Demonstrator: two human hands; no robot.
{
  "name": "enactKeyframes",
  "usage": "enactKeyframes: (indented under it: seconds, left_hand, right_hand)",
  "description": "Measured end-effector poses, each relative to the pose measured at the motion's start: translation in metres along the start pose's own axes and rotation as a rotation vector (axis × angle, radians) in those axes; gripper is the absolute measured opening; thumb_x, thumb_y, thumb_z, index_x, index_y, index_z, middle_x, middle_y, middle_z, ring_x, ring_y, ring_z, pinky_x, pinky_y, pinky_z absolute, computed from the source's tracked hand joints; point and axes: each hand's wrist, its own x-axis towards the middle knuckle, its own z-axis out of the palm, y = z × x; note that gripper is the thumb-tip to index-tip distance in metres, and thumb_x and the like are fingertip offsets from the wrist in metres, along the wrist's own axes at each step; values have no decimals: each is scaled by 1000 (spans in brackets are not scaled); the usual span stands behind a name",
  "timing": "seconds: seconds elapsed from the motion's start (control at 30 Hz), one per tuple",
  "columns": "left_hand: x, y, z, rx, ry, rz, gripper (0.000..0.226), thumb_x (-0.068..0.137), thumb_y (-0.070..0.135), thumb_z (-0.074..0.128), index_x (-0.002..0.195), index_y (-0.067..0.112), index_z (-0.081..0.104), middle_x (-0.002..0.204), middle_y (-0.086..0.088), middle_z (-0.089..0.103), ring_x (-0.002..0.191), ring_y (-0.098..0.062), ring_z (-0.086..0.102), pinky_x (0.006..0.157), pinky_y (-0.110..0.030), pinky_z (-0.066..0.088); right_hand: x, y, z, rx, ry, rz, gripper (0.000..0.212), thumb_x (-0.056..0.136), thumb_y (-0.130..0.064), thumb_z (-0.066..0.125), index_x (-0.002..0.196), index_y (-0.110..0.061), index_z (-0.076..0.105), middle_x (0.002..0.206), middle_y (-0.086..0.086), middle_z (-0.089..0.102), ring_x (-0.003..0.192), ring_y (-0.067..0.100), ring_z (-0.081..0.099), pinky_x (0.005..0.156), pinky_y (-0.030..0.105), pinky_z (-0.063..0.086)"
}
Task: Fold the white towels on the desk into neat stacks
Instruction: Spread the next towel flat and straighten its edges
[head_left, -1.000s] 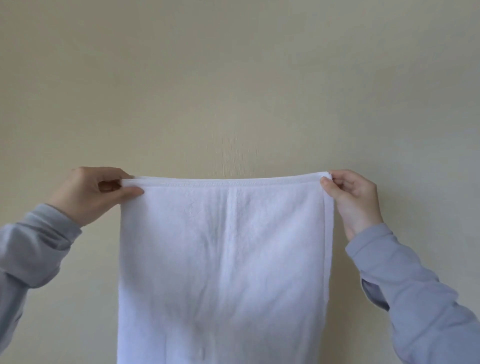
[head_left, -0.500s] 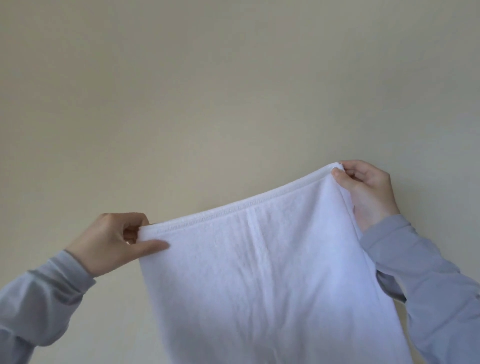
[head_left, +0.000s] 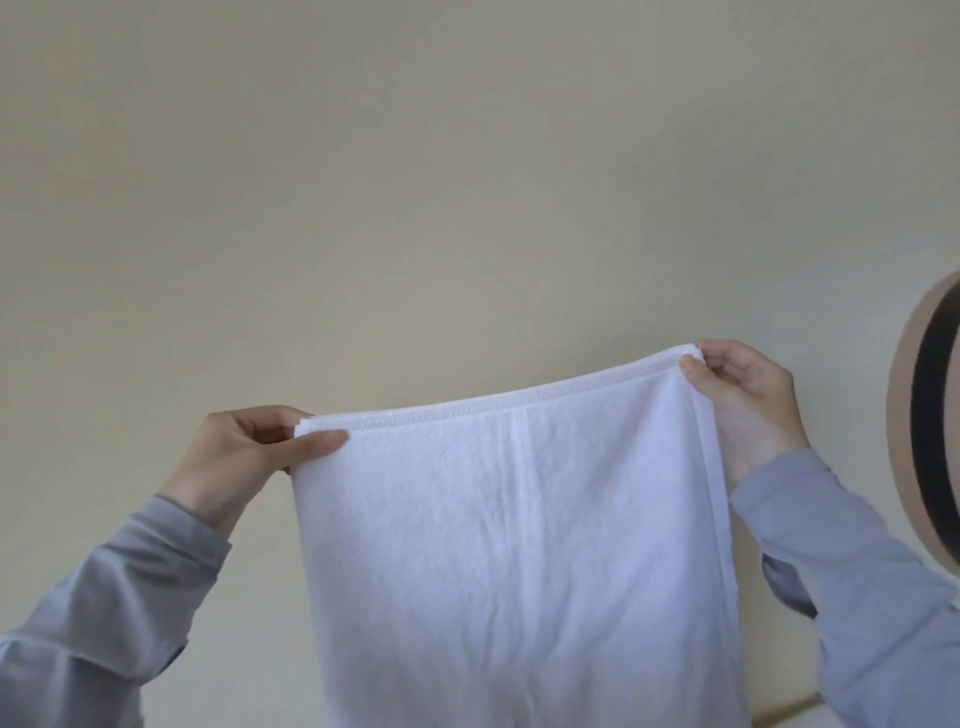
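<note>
A white towel (head_left: 514, 545) hangs in the air in front of a plain beige wall, held up by its top hem. My left hand (head_left: 239, 457) pinches the top left corner between thumb and fingers. My right hand (head_left: 743, 400) pinches the top right corner, a little higher than the left, so the hem slopes up to the right. A vertical crease runs down the towel's middle. The towel's lower part runs out of the bottom of the frame. The desk and any other towels are out of view.
A round tan object with a dark band (head_left: 930, 415) shows at the right edge, close to my right forearm. The beige wall (head_left: 467, 182) fills everything behind the towel.
The towel's top edge went from level to steeply tilted, and now is less tilted as my left hand rose again. The view shifted, bringing the round tan object in at the right.
</note>
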Motion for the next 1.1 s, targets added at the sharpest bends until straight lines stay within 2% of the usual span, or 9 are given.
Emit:
enactKeyframes:
  seconds: [0.13, 0.27, 0.4, 0.5, 0.6, 0.73, 0.87, 1.0, 1.1]
  left_hand:
    - [1, 3, 21, -9, 36, 30, 16, 58, 15, 82, 53, 15, 66, 65, -4, 57, 59, -13, 46, 59, -24, 36]
    - [-2, 5, 44, -29, 78, 73, 18, 65, 5, 79, 57, 10, 64, 49, 10, 54, 43, 1, 45, 43, -7, 34]
    - [-10, 20, 71, -22, 70, 144, 20, 66, 4, 78, 57, 9, 61, 44, 15, 50, 40, 2, 45, 41, -5, 33]
    - [-16, 37, 89, -26, 43, 190, 27, 65, 9, 79, 47, 17, 60, 45, 13, 48, 42, 1, 44, 41, -5, 32]
    - [-23, 49, 104, -49, 34, 214, 26, 65, 12, 80, 49, 15, 60, 46, 11, 49, 43, 0, 44, 42, -6, 33]
    - [-44, 53, 113, -17, 49, 220, 26, 64, 17, 80, 49, 13, 59, 47, 9, 51, 43, 0, 44, 43, -5, 33]
    - [-78, 45, 108, 34, 41, 171, 27, 57, 29, 80, 53, 10, 62, 47, 6, 57, 43, 1, 48, 43, -4, 34]
    - [-122, 10, 83, 79, 41, 44, 31, 49, 37, 80, 55, 10, 66, 49, 0, 62, 44, -2, 51, 44, -7, 36]
    - [-167, -35, 53, 121, 39, -136, 29, 53, 31, 87, 56, 10, 66, 50, -2, 63, 44, -7, 51, 44, -13, 37]
  right_hand:
    - [4, -2, -25, -144, 15, -31, 16, 81, -11, 69, 80, -26, 68, 84, -5, 61, 81, 17, 50, 77, 28, 43]
    - [4, 1, -47, -216, 34, 2, 16, 79, -11, 72, 75, -26, 69, 86, -4, 63, 85, 17, 59, 79, 30, 44]
    - [9, -1, -65, -291, 106, -23, 18, 81, -8, 68, 75, -25, 65, 87, -1, 61, 48, 12, 55, 53, 25, 48]
    - [19, -9, -76, -273, 135, -29, 16, 84, -5, 63, 78, -19, 64, 88, -3, 58, 43, 12, 59, 58, 29, 58]
    - [36, -23, -83, -284, 136, -48, 15, 85, -4, 61, 80, -18, 64, 89, -4, 58, 43, 13, 60, 59, 30, 58]
    - [60, -36, -76, -324, 87, -71, 11, 86, -3, 60, 90, -13, 62, 89, -1, 57, 38, 9, 56, 49, 21, 54]
    - [69, -30, -43, -341, -12, -73, 12, 86, -4, 60, 93, -13, 62, 94, 2, 56, 45, 14, 54, 48, 21, 50]
    - [49, 8, 9, -340, -154, -33, 13, 85, -5, 59, 92, -15, 64, 94, 2, 57, 50, 15, 54, 49, 18, 48]
    - [4, 58, 54, -347, -296, 46, 22, 84, -4, 58, 80, -25, 62, 88, -2, 58, 48, 10, 55, 51, 18, 49]
